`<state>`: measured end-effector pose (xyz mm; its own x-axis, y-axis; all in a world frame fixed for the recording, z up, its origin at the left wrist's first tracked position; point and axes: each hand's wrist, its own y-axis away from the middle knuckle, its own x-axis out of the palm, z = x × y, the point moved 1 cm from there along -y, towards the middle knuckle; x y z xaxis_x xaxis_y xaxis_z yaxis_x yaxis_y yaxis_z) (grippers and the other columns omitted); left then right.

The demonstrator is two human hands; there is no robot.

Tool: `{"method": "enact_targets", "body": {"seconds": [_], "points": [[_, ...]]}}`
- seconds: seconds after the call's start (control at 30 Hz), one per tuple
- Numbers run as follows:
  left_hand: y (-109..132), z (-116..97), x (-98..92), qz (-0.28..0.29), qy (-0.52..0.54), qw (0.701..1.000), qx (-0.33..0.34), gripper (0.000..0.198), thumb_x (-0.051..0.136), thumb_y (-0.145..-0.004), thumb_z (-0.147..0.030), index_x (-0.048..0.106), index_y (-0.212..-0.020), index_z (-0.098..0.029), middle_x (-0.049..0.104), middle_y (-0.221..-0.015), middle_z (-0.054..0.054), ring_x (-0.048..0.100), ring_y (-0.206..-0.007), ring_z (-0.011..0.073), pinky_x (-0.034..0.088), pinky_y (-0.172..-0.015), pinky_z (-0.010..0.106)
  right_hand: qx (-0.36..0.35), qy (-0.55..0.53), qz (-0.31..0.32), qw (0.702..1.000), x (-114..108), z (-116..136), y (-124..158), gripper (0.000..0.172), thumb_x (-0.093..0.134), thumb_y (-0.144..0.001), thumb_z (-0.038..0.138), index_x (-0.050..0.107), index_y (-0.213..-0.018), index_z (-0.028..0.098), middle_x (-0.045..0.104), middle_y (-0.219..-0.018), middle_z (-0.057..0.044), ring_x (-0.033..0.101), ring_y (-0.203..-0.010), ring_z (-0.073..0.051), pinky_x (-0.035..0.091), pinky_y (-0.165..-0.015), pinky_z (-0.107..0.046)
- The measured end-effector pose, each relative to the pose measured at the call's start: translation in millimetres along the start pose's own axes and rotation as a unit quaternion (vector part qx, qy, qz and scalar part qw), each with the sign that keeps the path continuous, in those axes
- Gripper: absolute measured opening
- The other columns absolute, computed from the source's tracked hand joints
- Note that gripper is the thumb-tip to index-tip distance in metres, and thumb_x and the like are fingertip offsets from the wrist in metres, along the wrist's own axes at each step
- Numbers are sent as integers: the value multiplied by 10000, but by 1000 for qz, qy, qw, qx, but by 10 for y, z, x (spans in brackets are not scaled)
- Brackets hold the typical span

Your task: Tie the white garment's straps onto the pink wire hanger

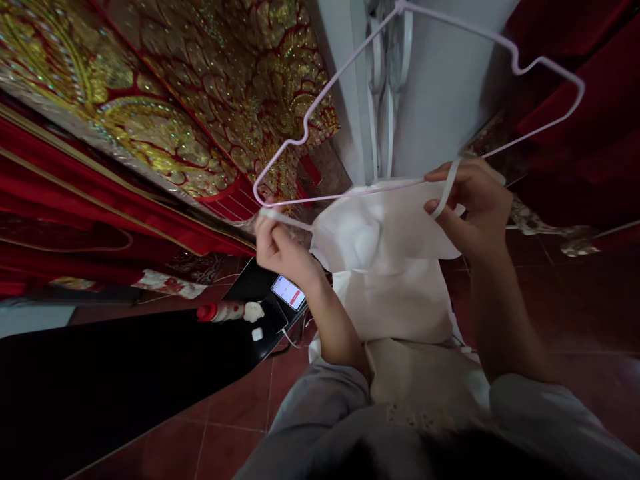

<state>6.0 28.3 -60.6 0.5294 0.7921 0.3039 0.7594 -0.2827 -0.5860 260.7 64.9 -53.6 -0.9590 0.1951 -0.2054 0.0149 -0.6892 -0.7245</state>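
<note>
A pale pink hanger [345, 65] hangs in front of me, its long lower bar crossing between my two hands. Below that bar is a white garment [395, 227] with narrow straps, its lower layers draping toward my lap. At the hanger's lower left corner, the curled fingers of my left hand [283, 243] grip one white strap [289, 220], pulled taut from the garment. My right hand [475, 203] is near the bar's right part, with the other white strap [449, 187] looped at its thumb and fingers. The index fingertip touches the bar.
Red and gold sequined costumes [240, 80] hang at left, dark red cloth [600, 147] at right. White metal handles [385, 87] are on the grey surface ahead. A black table [125, 387] at lower left carries a lit phone [289, 293], a red-capped bottle [220, 311] and a small white case [257, 334].
</note>
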Motion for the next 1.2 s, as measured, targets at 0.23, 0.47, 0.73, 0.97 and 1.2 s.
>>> {"method": "enact_targets", "body": {"seconds": [0.23,0.47,0.73,0.97,1.2], "points": [[-323,-10,-19,134,25,990,44,217,807,-841,-250,738,-1044,-217,751,-1234,79,663,-1277,255,490,-1168,439,18,0,-10,1000,9,16,12,289,809,-790,526,791,-999,327,711,-977,-35,500,-673,-124,324,-483,-255],[-634,-320,298,361,40,928,-79,258,934,-752,-186,733,-911,-211,646,-813,26,670,-959,250,547,-919,409,25,-13,-46,999,-36,-38,10,260,784,-803,542,817,-964,340,737,-947,-46,642,-901,-211,447,-595,-316],[-664,-261,422,345,41,930,-120,266,898,-739,-120,666,-785,-243,599,-728,-4,631,-825,214,557,-798,355,19,-14,-61,998,12,-27,33,307,746,-837,600,814,-957,326,729,-939,-49,646,-886,-214,508,-667,-361],[-537,-83,421,270,46,961,-31,156,853,-853,-272,707,-809,-238,623,-794,11,565,-742,167,507,-737,338,6,-5,-54,999,9,-45,35,307,708,-868,628,789,-978,353,705,-944,-62,648,-945,-243,551,-718,-404],[-94,144,373,119,236,935,-237,457,908,-775,-304,637,-1133,-220,713,-851,-20,665,-738,117,544,-724,268,26,-15,-28,999,115,13,88,286,707,-875,621,764,-1003,372,719,-1033,-44,677,-970,-236,575,-728,-389]]}}
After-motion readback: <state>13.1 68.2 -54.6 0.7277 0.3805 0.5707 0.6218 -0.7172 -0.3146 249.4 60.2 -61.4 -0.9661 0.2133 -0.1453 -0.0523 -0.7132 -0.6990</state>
